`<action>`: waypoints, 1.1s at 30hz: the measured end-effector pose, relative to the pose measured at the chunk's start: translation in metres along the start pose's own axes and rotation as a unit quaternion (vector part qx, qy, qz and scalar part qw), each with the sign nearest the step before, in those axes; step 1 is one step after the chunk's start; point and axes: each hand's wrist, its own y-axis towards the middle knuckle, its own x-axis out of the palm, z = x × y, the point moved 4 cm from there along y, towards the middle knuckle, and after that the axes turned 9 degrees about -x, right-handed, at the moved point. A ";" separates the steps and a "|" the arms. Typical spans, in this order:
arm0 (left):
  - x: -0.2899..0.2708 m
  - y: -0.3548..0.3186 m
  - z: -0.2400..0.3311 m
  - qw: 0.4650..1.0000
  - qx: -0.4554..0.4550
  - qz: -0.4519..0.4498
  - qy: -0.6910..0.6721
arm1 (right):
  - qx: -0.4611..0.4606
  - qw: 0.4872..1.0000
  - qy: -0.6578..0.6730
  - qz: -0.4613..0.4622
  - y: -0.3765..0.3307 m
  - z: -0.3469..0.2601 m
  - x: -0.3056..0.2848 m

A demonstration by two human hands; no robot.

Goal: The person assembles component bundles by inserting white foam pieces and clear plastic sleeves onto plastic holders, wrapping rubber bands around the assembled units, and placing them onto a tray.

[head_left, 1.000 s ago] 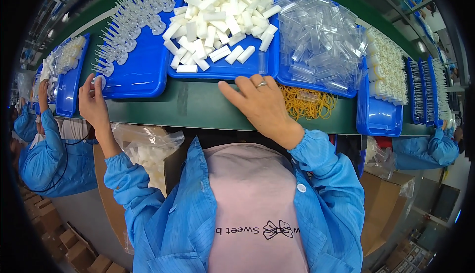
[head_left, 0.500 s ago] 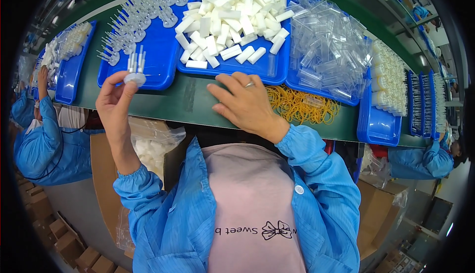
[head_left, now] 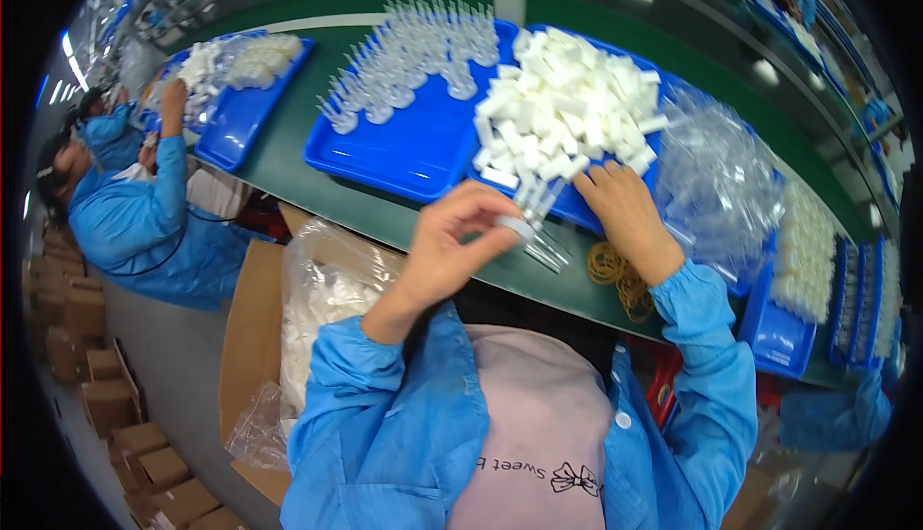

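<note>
Now clear tubes (head_left: pixel 535 213) between left fingers (head_left: pixel 490 205).

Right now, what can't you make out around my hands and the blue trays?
- Head view: the left hand holds small clear tubes; their count is too small and blurred to tell.
- Right hand: its fingertips lie at the white blocks; any grip there is hidden.
- Rubber bands: partly behind the right wrist.
- Far-right trays: bent and cut off by the fisheye rim.
- Cardboard box: its contents blur behind a plastic bag.
</note>
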 end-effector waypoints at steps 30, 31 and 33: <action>0.030 -0.012 0.003 0.994 0.004 -0.067 -0.090 | 0.191 0.673 0.703 0.130 0.001 -0.012 -0.076; 0.025 -0.013 0.004 0.994 0.004 -0.069 -0.090 | 0.179 0.697 0.683 0.124 0.002 -0.013 -0.083; 0.019 -0.016 0.011 0.992 0.053 -0.079 0.080 | 0.160 0.702 0.687 0.094 -0.008 -0.005 -0.076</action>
